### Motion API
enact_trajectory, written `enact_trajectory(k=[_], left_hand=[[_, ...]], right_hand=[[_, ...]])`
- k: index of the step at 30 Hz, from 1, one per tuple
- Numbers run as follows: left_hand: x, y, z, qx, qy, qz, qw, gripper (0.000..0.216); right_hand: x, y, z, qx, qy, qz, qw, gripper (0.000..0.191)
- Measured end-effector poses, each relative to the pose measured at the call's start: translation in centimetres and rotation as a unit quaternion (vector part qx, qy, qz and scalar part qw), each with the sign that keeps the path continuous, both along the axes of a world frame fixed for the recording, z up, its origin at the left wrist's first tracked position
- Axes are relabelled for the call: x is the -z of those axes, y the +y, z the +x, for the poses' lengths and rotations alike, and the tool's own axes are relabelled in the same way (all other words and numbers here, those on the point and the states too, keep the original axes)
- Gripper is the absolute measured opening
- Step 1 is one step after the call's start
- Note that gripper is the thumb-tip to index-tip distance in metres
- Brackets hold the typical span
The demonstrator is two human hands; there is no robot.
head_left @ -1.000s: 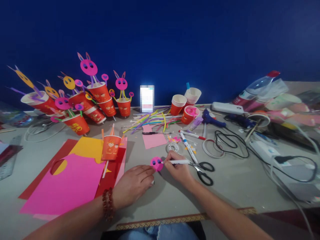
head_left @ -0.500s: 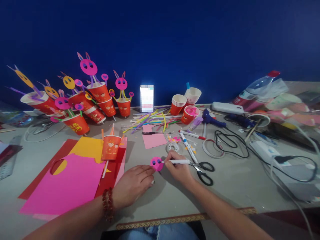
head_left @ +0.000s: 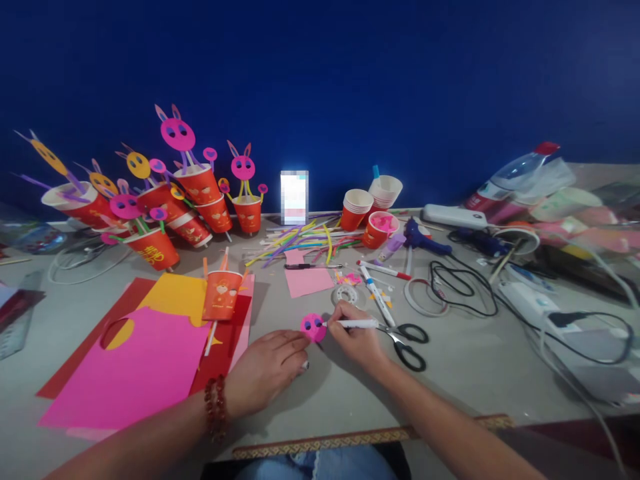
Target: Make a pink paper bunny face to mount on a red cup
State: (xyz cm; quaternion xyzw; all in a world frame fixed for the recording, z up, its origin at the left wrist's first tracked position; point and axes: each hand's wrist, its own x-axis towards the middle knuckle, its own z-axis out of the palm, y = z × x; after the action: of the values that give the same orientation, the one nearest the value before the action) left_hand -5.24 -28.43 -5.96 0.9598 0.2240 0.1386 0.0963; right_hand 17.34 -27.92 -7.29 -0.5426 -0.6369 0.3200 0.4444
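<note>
A small round pink paper face (head_left: 312, 329) with two dark eye spots lies flat on the grey table. The fingertips of my left hand (head_left: 274, 365) hold down its lower left edge, fingers close together. A small pale object with a dark end (head_left: 305, 366) shows by the left thumb; I cannot make out what it is. My right hand (head_left: 356, 339) is closed around a white marker (head_left: 358, 324), its tip at the right eye of the paper face. Black-handled scissors (head_left: 411, 340) lie just right of this hand, their blades partly hidden.
Pink paper sheets (head_left: 140, 373) with a cut-out hole lie at left beneath a red paper cup (head_left: 223, 295). Several cup figures (head_left: 200, 193) stand behind. A tape roll (head_left: 345, 294), a blue marker (head_left: 376, 293) and pipe cleaners (head_left: 295, 243) lie ahead; a glue gun (head_left: 425, 237) and cables are right.
The white marker tilts very slightly in my right hand, its tip staying at the right eye. My left hand and the paper face look the same.
</note>
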Motion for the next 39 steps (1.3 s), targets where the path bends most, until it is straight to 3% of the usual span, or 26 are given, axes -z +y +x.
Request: enact_trajectory(k=[15, 31, 35, 39], left_hand=[[-0.2, 0.0, 0.0, -0.006, 0.001, 0.0, 1.0, 0.018], [-0.8, -0.1, -0.1, -0.006, -0.054, 0.003, 0.999, 0.019], [-0.9, 0.0, -0.2, -0.045, -0.103, -0.028, 0.993, 0.019], [-0.9, 0.1, -0.2, -0.078, -0.123, -0.07, 0.987, 0.019]], right_hand=[[0.1, 0.1, 0.0, 0.01, 0.09, -0.053, 0.994, 0.008], [-0.7, -0.2, 0.5, 0.024, 0.106, -0.014, 0.994, 0.014], [-0.6, -0.7, 0.5, 0.0, 0.124, -0.008, 0.992, 0.012], [-0.8, -1.5, -0.1, -0.07, 0.146, -0.012, 0.987, 0.013]])
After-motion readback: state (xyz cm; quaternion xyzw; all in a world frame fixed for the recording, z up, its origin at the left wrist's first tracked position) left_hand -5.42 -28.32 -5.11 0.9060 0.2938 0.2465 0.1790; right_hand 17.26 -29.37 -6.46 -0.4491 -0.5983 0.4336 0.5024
